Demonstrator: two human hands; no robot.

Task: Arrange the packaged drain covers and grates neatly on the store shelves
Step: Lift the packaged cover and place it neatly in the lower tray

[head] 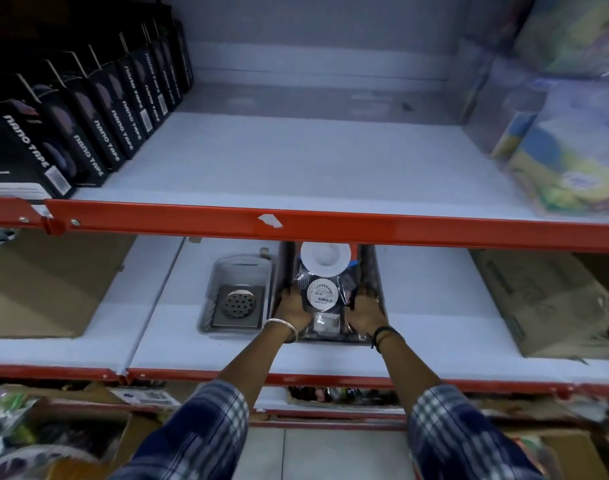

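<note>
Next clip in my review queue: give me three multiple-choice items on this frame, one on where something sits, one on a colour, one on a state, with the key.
1. Where does the square drain grate pack lie?
A. Just left of the pack held in both hands
B. On the upper shelf
C. Inside a cardboard box

2. What colour are the shelf front rails?
A. Blue
B. Red-orange
C. Yellow

3. What are the left hand and right hand doing?
A. Hanging free
B. One holding a box of tape
C. Both gripping the sides of the dark drain cover pack

Key: 1 A, the grate pack rests on the middle shelf beside the held pack. 2 B, each rail shows red-orange. 3 C, fingers wrap the pack's two edges.
</note>
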